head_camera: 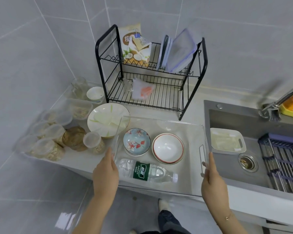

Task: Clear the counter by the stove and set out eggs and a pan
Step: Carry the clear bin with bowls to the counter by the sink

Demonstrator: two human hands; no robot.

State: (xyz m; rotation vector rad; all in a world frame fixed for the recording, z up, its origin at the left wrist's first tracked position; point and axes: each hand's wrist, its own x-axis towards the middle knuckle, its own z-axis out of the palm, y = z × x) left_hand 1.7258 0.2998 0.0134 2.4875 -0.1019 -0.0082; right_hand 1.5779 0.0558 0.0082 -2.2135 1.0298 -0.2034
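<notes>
A clear plastic bin [161,119] rests on the white counter in front of me. Inside it lie a blue floral bowl [136,141], a white bowl with a red rim [168,148] and a water bottle with a green label [147,170] on its side. My left hand [107,173] holds the bin's left wall, fingers curled at its handle. My right hand [211,178] grips the handle slot on the right wall. No eggs, pan or stove are in view.
A black two-tier dish rack [150,71] stands behind the bin with a coconut packet and container lids. A large plate [107,120], jars and tubs of grains [49,146] crowd the left. The grey sink [254,149] with a white tray lies right.
</notes>
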